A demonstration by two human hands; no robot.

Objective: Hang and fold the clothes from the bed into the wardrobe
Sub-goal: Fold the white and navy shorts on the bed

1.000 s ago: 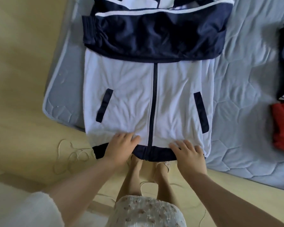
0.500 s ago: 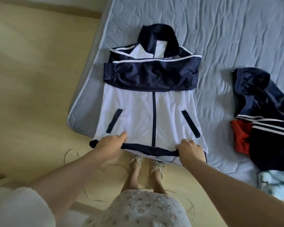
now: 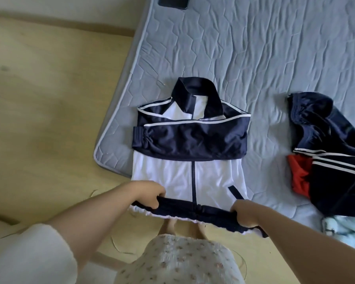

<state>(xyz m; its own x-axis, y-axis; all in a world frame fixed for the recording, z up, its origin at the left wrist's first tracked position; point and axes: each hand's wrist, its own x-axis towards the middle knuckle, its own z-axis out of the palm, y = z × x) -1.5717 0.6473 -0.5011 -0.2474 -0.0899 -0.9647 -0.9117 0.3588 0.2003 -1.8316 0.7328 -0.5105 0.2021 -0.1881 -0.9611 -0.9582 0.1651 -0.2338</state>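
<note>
Both hands have their fingers curled round the dark navy hem band (image 3: 195, 211), the left hand (image 3: 149, 194) at one corner and the right hand (image 3: 244, 214) at the other, holding it raised. The white and navy zip-up track jacket (image 3: 172, 177) lies face up on the near corner of the grey-blue quilted mattress (image 3: 254, 48), with its sleeves folded across the chest. It looks light, limp and rather slippery, so I'd say the hem corners are the right hold. I can read no logo or lettering.
</note>
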